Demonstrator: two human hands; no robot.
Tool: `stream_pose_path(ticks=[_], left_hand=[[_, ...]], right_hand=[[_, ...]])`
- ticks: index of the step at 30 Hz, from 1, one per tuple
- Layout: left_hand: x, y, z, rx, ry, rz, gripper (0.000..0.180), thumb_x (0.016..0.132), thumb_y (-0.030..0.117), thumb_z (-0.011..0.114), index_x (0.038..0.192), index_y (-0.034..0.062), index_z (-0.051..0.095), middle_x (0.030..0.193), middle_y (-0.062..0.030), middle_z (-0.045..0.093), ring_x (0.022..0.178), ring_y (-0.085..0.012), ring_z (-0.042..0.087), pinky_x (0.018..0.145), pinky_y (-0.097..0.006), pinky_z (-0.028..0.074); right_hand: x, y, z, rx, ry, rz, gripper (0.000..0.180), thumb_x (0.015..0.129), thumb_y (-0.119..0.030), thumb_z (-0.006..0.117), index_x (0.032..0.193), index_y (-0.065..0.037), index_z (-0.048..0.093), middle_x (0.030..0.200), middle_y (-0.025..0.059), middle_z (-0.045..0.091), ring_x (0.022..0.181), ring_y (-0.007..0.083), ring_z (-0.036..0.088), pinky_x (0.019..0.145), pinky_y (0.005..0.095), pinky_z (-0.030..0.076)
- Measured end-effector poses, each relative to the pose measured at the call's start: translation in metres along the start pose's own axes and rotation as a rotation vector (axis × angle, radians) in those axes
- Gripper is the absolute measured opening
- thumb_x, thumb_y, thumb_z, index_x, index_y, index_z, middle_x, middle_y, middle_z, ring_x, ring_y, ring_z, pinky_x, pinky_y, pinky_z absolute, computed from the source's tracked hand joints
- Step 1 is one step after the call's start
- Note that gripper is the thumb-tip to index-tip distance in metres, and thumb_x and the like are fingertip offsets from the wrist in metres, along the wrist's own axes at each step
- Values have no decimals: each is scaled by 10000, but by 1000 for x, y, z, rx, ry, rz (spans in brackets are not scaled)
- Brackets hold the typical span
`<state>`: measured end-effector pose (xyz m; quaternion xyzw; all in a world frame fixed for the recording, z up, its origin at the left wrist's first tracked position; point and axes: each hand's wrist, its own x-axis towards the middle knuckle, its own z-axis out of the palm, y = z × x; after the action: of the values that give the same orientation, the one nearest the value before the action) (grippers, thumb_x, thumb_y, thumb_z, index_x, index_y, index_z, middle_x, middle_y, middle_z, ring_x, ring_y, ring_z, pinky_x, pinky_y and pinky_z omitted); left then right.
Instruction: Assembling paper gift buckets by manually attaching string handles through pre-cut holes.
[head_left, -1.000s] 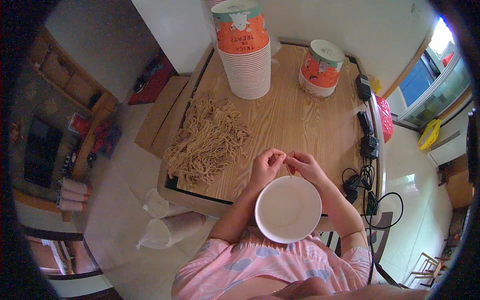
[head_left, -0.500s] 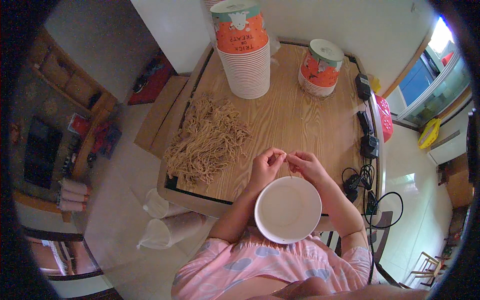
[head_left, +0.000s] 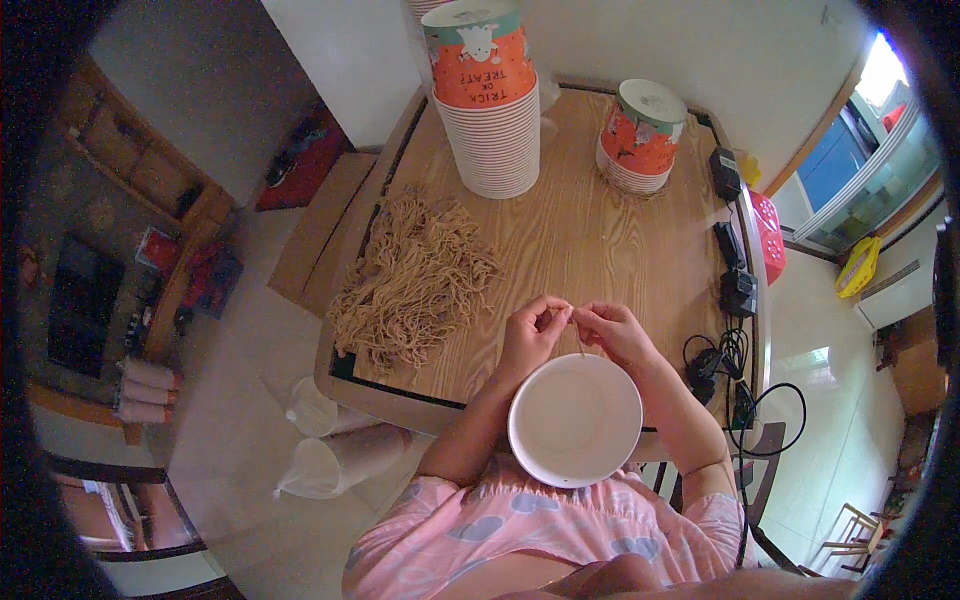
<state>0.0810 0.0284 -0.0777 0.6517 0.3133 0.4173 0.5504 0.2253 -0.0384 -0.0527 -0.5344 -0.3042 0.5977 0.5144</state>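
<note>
pinch: a thin tan string [head_left: 584, 347] is held between the pressed-together fingertips of the left hand [head_left: 533, 328] and the right hand [head_left: 612, 333], which nearly touch.
string: its short end is hung below the fingers, just by the bucket's far rim.
bucket: a white paper bucket [head_left: 575, 425], mouth up, is framed by the forearms, before a pink patterned top [head_left: 490, 520].
table: a wood-grain table top [head_left: 560, 240] is spread beyond the hands.
pile: loose tan strings [head_left: 415, 280] are heaped at the left.
wires: black adapters [head_left: 738, 293] and tangled cables [head_left: 735, 355] are lined along the right edge.
stacks: at the far side, a tall bucket stack [head_left: 490, 140] and a short bucket stack [head_left: 645, 140], both orange and green, are stood upside down.
</note>
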Motion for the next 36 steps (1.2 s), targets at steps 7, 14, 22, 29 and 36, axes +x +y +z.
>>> stream_pose_path(ticks=[7, 14, 22, 29, 36], left_hand=[[0, 3, -1, 16, -10, -10, 52, 820, 96, 626, 844, 54, 645, 581, 32, 528, 516, -41, 422, 460, -224, 345], [-1, 1, -3, 6, -18, -3, 67, 820, 90, 625, 866, 54, 657, 588, 39, 534, 524, -32, 427, 461, -213, 343], [0, -2, -2, -74, -27, -13, 77, 822, 88, 625, 873, 41, 659, 650, 24, 591, 551, -37, 461, 494, -207, 378], [1, 5, -4, 6, -50, -19, 93, 821, 69, 622, 896, 32, 663, 703, -9, 631, 594, -51, 521, 537, -213, 422], [1, 8, -3, -57, -78, -26, 117, 836, 69, 606, 929, 26, 663, 766, -34, 662, 658, -67, 576, 586, -218, 457]], right_hand=[[2, 2, -4, -74, 1, -11, 222, 865, -246, 602, 853, -31, 655, 672, -14, 557, 617, 75, 485, 570, 216, 387], [0, -2, -2, -22, -20, 6, 220, 864, -244, 603, 853, -31, 658, 673, -13, 564, 617, 76, 495, 572, 219, 399], [1, 0, -2, -50, -3, 15, 221, 861, -238, 608, 846, -23, 654, 660, -13, 546, 605, 76, 473, 553, 224, 370], [-1, -2, -2, -33, -26, 61, 211, 858, -230, 613, 864, -23, 651, 671, -14, 549, 616, 78, 473, 566, 223, 374], [0, 0, -2, -21, 14, 36, 205, 856, -225, 615, 866, -23, 649, 683, -12, 550, 629, 81, 474, 569, 222, 371]])
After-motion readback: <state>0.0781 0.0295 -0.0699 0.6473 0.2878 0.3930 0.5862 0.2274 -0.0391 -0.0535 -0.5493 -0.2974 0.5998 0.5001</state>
